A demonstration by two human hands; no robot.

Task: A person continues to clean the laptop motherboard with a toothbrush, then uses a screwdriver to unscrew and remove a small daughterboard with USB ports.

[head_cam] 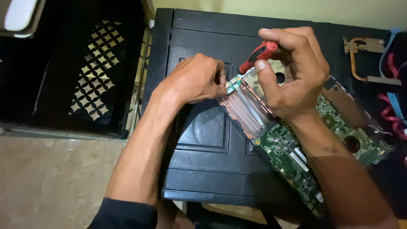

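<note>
The right hand (292, 70) is gripping a red-handled screwdriver (258, 54), its fingers clenched round the handle with the thumb pressing along the side, and the tip is pointing down at the near corner of a green circuit board (292, 148). The board is lying slantwise on a black plastic worktop (207, 140), with a copper-coloured plate (246, 111) covering its upper end. The left hand (197, 80) is pinching that same corner, fingers closed on the board edge just beside the screwdriver tip; the tip itself is hidden behind the fingers, so whether it is seated in a screw cannot be told. To do this well, the driver should probably be standing straight over the screw, with steady downward pressure and slow turns, while the left hand is keeping the board from sliding. A slipping tip could scratch the small parts nearby. A bent copper pipe piece (364, 57) and coloured cables (392, 110) are lying well apart to the right.
</note>
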